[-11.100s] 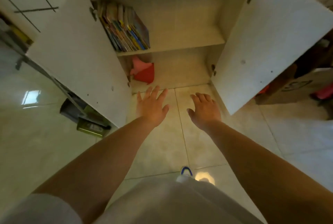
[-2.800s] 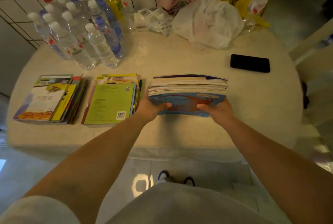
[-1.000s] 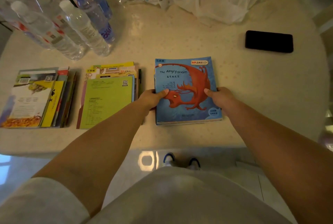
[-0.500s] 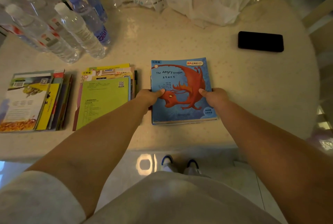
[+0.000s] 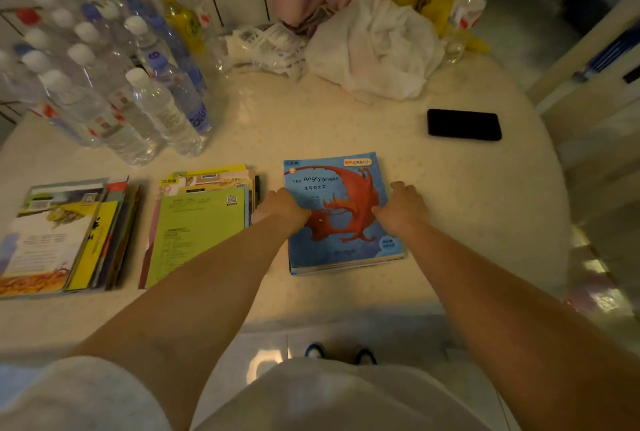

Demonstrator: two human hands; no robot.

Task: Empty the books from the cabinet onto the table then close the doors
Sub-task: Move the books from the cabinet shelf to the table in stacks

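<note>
Three piles of books lie side by side near the front edge of the table, so they are easy to reach and do not slide off. The blue pile is on the right, with a red dragon on its top cover. It lies flat and its edges line up well. The left hand rests on the pile's left edge, and the right hand rests on its right edge. The fingers of both hands are bent over the sides of the pile, touching it, as if squaring it up or about to let go (I cannot tell how hard they hold). One hand on each side keeps the thin books from fanning out. The green pile sits just left of the blue one, and the far pile lies further left, a bit messy. They are kept apart, so no pile gets too tall and tips. Bottles stand at the back left, bags at the back, and a phone lies to the right, all well away from the books. The cabinet is not in view, so I cannot tell if more books are left inside. Its doors must be shut at the end.
</note>
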